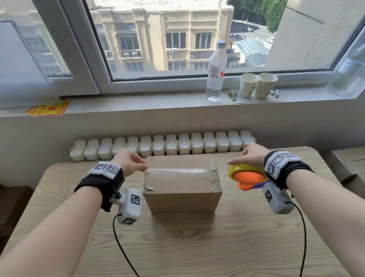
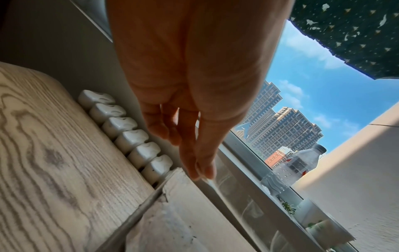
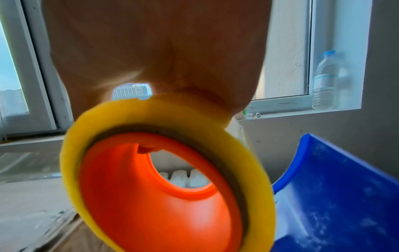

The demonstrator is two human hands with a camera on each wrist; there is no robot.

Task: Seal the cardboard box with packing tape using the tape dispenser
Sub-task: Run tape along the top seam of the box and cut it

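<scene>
Bright daylight through the window [image 1: 168, 30], head view sharp, edges bowed by wide lens, glare streak on box [image 1: 181, 177] top, left hand [image 2: 190, 102] backlit and dark in wrist view, tape dispenser [image 3: 164, 179] close and blurred, right wrist view soft

Water bottle [image 1: 215, 72] and two paper cups [image 1: 257, 85] on windowsill [image 1: 131, 104]; radiator [image 1: 162, 144] below

Both forearms reach forward, each with a black band at the wrist. The left hand [image 1: 129, 162] pinches with thumb and forefinger. The right hand [image 1: 249, 156] has its grip curled, thumb pointing left.
</scene>
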